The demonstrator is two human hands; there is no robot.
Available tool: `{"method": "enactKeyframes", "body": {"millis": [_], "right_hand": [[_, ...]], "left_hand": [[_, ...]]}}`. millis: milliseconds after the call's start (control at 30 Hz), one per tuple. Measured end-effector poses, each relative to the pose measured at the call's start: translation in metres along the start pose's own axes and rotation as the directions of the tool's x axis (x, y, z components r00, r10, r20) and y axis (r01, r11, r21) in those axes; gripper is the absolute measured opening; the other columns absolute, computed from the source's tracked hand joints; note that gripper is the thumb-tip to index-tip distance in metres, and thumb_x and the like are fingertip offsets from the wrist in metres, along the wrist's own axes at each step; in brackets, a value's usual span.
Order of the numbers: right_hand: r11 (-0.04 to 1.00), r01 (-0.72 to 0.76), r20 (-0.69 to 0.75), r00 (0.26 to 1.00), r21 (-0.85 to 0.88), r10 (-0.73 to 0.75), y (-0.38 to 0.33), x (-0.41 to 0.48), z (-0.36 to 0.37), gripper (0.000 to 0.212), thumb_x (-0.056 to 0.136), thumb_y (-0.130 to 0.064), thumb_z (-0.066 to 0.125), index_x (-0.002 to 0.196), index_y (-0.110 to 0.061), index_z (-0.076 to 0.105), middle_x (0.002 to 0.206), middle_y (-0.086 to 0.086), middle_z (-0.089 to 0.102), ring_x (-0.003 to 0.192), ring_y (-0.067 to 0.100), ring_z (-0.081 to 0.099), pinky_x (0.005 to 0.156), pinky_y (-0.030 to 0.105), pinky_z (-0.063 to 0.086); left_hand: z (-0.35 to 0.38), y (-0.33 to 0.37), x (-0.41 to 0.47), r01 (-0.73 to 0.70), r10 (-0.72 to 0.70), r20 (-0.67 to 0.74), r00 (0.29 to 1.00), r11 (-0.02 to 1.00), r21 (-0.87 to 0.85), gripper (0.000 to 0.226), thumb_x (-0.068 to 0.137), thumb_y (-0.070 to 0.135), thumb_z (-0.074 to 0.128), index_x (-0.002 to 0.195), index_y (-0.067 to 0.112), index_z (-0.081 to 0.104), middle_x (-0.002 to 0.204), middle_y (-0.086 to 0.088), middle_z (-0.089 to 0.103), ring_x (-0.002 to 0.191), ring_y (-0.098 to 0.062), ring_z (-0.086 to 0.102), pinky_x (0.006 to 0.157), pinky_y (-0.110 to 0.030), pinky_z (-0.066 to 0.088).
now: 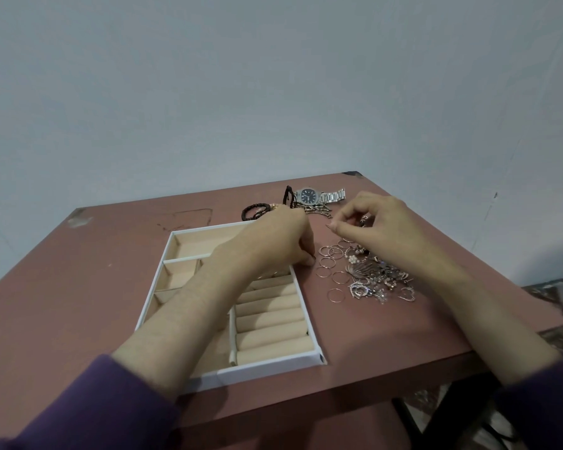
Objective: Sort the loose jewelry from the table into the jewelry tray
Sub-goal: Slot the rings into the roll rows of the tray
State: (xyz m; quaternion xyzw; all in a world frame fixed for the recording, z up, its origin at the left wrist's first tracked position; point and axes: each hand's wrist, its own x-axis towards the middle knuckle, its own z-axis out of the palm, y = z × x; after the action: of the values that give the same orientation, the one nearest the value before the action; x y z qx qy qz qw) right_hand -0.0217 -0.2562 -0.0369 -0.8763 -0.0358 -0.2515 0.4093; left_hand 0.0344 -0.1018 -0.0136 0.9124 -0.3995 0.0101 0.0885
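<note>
Loose silver jewelry pile [368, 277] mostly unsorted beside near-empty white beige-lined tray [306, 306]; hands' grips cannot be told.

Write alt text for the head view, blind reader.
A person's left hand rests its fingertips at the far right edge of a white jewelry tray, while the right hand pinches something small above a pile of loose rings and pendants. A silver watch and dark bracelets lie farther back on the brown table.
</note>
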Motion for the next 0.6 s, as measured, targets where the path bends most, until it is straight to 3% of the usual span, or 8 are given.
{"method": "enactKeyframes", "body": {"millis": [133, 300, 433, 600], "right_hand": [[1.000, -0.004, 0.006, 1.000, -0.012, 0.004, 0.002, 0.001, 0.000, 0.008, 0.078, -0.017, 0.071, 0.070, -0.015, 0.070, 0.082, 0.011, 0.066, 0.062, 0.006, 0.053, 0.059, 0.009, 0.040], [0.999, -0.031, -0.004, 1.000, 0.029, 0.031, 0.001, 0.000, 0.000, 0.008, 0.078, -0.018, 0.072, 0.073, -0.011, 0.070, 0.082, 0.011, 0.066, 0.054, 0.001, 0.049, 0.050, 0.010, 0.040], [0.998, -0.034, -0.008, 0.999, 0.043, 0.034, 0.000, 0.000, 0.000, 0.008, 0.078, -0.016, 0.072, 0.072, -0.011, 0.070, 0.082, 0.013, 0.065, 0.051, 0.002, 0.049, 0.046, 0.010, 0.041], [0.999, -0.046, -0.032, 0.998, 0.015, 0.046, 0.001, 0.000, 0.001, 0.008, 0.079, -0.018, 0.071, 0.073, -0.012, 0.071, 0.071, 0.006, 0.065, 0.052, 0.002, 0.051, 0.049, 0.008, 0.038]], "left_hand": [[0.000, 0.001, 0.002, 0.002, -0.002, 0.003, 1.000, 1.000, -0.001, 0.016, 0.078, 0.021, 0.069, 0.093, 0.018, 0.074, 0.084, -0.002, 0.070, 0.083, -0.015, 0.058, 0.065, -0.021, 0.036], [-0.001, 0.000, 0.007, 0.024, -0.023, 0.076, 0.997, 1.000, -0.011, 0.016, 0.078, 0.020, 0.070, 0.093, 0.016, 0.072, 0.093, -0.004, 0.071, 0.090, -0.018, 0.062, 0.071, -0.023, 0.042], [-0.005, 0.001, 0.011, 0.034, -0.029, 0.133, 0.991, 0.999, -0.033, 0.016, 0.076, 0.019, 0.072, 0.091, 0.014, 0.072, 0.092, -0.005, 0.071, 0.078, -0.014, 0.056, 0.067, -0.021, 0.038], [-0.005, 0.003, 0.010, 0.021, -0.015, 0.070, 0.997, 0.997, -0.077, 0.018, 0.073, 0.016, 0.075, 0.090, 0.012, 0.070, 0.080, -0.002, 0.065, 0.074, -0.012, 0.054, 0.059, -0.022, 0.038]]}}
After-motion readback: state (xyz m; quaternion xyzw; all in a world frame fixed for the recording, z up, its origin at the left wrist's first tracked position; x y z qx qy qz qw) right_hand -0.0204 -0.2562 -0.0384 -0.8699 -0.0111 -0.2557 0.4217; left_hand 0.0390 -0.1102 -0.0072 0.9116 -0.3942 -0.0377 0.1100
